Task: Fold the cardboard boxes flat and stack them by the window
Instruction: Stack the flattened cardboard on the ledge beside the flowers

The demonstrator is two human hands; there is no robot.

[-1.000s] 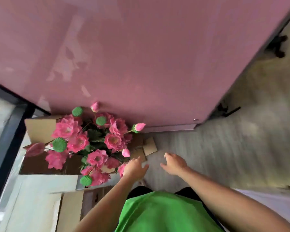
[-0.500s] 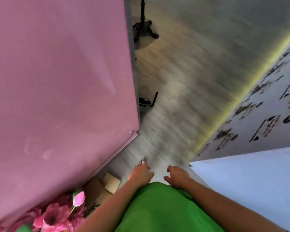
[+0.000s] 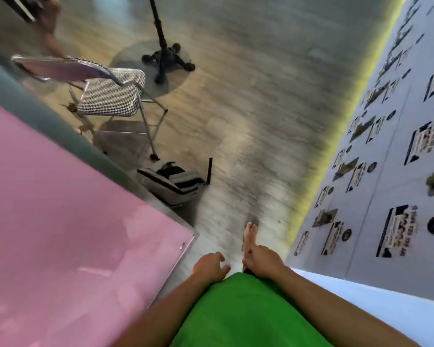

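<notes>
Gone from view are the pink flowers; a houndstooth folding chair [image 3: 110, 98] appears far left. Left hand [image 3: 209, 267] and right hand [image 3: 263, 261] hang with loosely curled fingers, holding nothing.

Pink panel [image 3: 60, 221], green shirt [image 3: 243, 311], houndstooth chair [image 3: 110, 101]

Both empty hands, left hand [image 3: 209, 266] and right hand [image 3: 262, 261], hang loosely above the floor [image 3: 248, 121] beside a pink panel [image 3: 60, 234].

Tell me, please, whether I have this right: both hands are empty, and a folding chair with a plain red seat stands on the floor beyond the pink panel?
Not quite. In the head view the folding chair has a black-and-white checked seat, not a plain red one. The rest holds: the left hand and right hand hold nothing, and the chair stands on the floor beyond the pink panel.
</notes>
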